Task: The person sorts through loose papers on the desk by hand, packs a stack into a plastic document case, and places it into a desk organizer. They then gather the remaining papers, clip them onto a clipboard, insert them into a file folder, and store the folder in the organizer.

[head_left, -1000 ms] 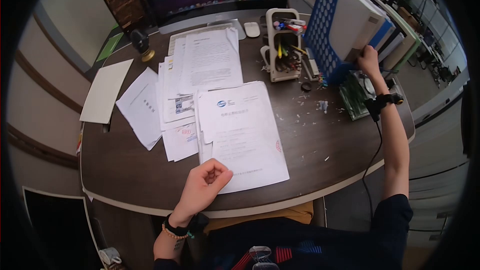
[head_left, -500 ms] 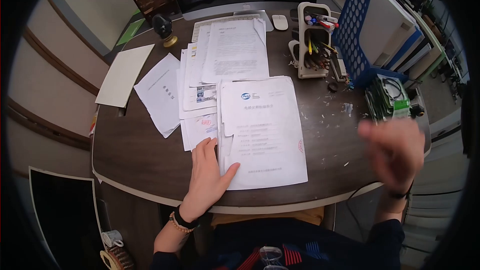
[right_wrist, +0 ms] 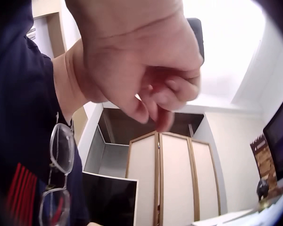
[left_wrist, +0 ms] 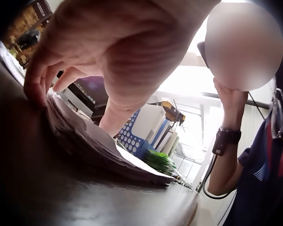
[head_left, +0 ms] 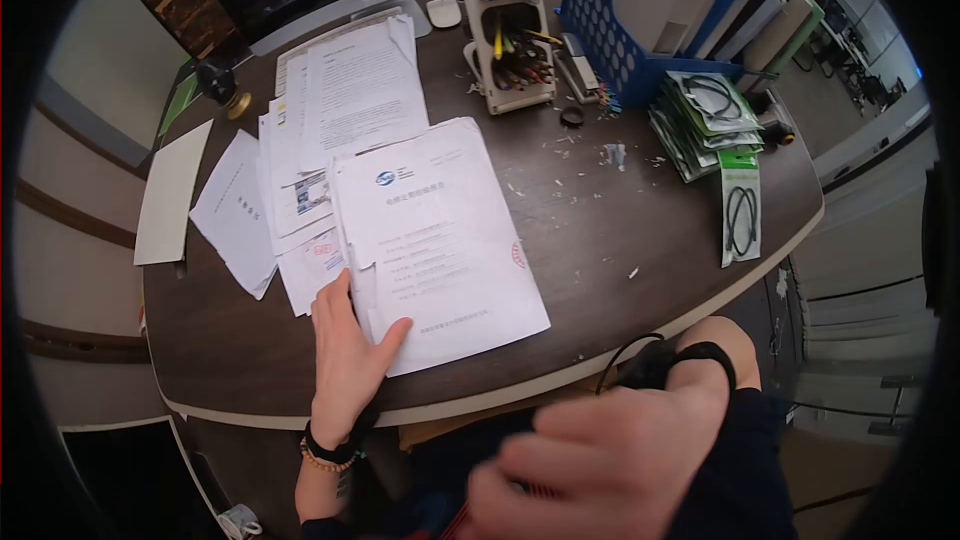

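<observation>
My left hand point(head_left: 350, 348) rests at the near left corner of a thick stack of printed papers point(head_left: 440, 240). Its fingers lie along the stack's left edge, while the thumb touches the top sheet. From the left wrist view, the fingertips reach down beside the layered sheets point(left_wrist: 80, 141). Raised in front of my chest and blurred in the head view, my right hand point(head_left: 600, 460) has left the desk. Its fingers point(right_wrist: 167, 96) are curled in the right wrist view, and nothing shows in them.
Loose papers point(head_left: 350, 90) spread behind and left of the stack. A pen organizer point(head_left: 507, 90), a blue file rack point(head_left: 610, 20) and green-labelled packets point(head_left: 690, 130) stand toward the right. One cable packet point(head_left: 741, 210) lies nearer the desk edge. Paper scraps dot the desktop.
My right hand has come from the file rack toward my chest. My left hand has uncurled and settled on the stack's edge. A cable packet now lies in front of the packet pile.
</observation>
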The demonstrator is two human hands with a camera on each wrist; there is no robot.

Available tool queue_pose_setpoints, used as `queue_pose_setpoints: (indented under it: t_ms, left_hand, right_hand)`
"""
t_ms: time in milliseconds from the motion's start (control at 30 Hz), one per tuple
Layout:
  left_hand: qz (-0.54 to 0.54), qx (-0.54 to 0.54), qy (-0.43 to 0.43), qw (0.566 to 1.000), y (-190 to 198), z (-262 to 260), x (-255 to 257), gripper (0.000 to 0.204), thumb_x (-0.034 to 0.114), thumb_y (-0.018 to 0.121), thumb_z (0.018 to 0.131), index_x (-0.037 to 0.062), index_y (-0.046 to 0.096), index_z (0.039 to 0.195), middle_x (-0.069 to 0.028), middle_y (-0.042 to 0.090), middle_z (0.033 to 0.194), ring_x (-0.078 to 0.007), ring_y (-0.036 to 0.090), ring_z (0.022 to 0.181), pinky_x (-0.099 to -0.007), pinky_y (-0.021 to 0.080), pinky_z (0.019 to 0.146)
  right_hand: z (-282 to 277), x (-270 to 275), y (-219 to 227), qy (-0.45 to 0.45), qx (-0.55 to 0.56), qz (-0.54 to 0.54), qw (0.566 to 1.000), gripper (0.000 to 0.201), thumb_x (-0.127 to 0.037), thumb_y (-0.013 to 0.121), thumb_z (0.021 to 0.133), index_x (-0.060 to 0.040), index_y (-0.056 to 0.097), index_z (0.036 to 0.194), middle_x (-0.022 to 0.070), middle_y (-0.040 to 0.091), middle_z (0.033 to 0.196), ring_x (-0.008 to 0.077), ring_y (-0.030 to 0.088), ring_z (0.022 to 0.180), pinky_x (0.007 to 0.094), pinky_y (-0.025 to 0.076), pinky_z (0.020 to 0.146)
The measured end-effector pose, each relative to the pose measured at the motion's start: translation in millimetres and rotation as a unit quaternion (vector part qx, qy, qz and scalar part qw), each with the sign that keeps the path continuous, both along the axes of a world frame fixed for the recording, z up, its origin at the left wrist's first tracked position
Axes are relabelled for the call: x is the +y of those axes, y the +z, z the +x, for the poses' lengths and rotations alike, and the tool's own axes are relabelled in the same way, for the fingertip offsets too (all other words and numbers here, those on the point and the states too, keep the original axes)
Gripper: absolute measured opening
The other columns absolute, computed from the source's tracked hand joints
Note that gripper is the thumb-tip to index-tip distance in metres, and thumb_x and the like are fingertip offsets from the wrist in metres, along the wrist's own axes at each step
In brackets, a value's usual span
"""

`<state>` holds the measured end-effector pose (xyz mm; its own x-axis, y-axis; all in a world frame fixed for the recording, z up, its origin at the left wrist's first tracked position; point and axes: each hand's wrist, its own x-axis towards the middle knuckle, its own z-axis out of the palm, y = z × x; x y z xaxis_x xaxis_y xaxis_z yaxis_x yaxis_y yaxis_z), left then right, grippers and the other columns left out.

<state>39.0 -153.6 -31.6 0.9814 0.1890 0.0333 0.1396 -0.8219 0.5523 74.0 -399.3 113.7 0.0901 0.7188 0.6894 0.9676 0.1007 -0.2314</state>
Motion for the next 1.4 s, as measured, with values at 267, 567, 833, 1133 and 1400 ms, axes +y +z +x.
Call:
queue_pose_setpoints:
  t_ms: [267, 567, 833, 1133, 1400]
  left_hand:
    - [-0.214, 0.035, 0.051, 0.975, 7, 7, 16, 0.091, 0.025, 0.079, 0.077, -0.0112, 0.026, 0.141, -0.0230, 0.047, 0.130, -0.0233, 0.053, 0.109, -0.0321, 0.050, 0.084]
    - [-0.462, 0.103, 0.097, 0.876, 0, 37, 25, 0.077, 0.019, 0.073, 0.084, -0.0130, 0.030, 0.139, -0.0105, 0.059, 0.107, -0.0112, 0.058, 0.087, -0.0233, 0.047, 0.079]
    - [-0.430, 0.026, -0.023, 0.902, -18, 41, 7, 0.049, 0.010, 0.062, 0.092, -0.0087, 0.038, 0.130, -0.0146, 0.057, 0.121, -0.0186, 0.058, 0.108, -0.0304, 0.048, 0.092]
    - [-0.518, 0.054, 0.018, 0.853, -22, 33, 9, 0.043, 0.000, 0.058, 0.090, -0.0075, 0.035, 0.125, -0.0174, 0.053, 0.123, -0.0204, 0.055, 0.112, -0.0316, 0.045, 0.096]
    - [-0.533, 0.061, 0.076, 0.840, -25, 31, 11, 0.052, -0.002, 0.059, 0.089, -0.0088, 0.026, 0.129, -0.0219, 0.048, 0.127, -0.0230, 0.052, 0.116, -0.0327, 0.043, 0.099]
  right_hand:
    - [104, -5, -122, -0.341, 0.237, -0.331, 0.847, 0.045, -0.022, 0.066, 0.084, 0.0095, 0.045, 0.108, 0.0280, 0.056, 0.094, 0.0443, 0.061, 0.088, 0.0461, 0.051, 0.075]
    - [127, 14, -140, -0.335, 0.343, -0.289, 0.829, 0.058, -0.023, 0.074, 0.075, 0.0142, 0.049, 0.112, 0.0333, 0.059, 0.105, 0.0457, 0.060, 0.097, 0.0464, 0.049, 0.086]
    - [109, 18, -146, -0.284, 0.356, -0.230, 0.860, 0.054, -0.022, 0.072, 0.077, 0.0105, 0.051, 0.116, 0.0290, 0.062, 0.102, 0.0417, 0.062, 0.094, 0.0428, 0.050, 0.083]
    - [101, -104, -83, -0.476, 0.297, -0.171, 0.810, 0.041, -0.025, 0.074, 0.077, 0.0030, 0.059, 0.103, 0.0196, 0.064, 0.096, 0.0384, 0.063, 0.090, 0.0431, 0.051, 0.076]
    - [118, -317, -148, -0.797, 0.104, -0.197, 0.561, 0.082, -0.035, 0.083, 0.067, 0.0029, 0.046, 0.130, 0.0179, 0.062, 0.104, 0.0309, 0.065, 0.091, 0.0396, 0.051, 0.077]
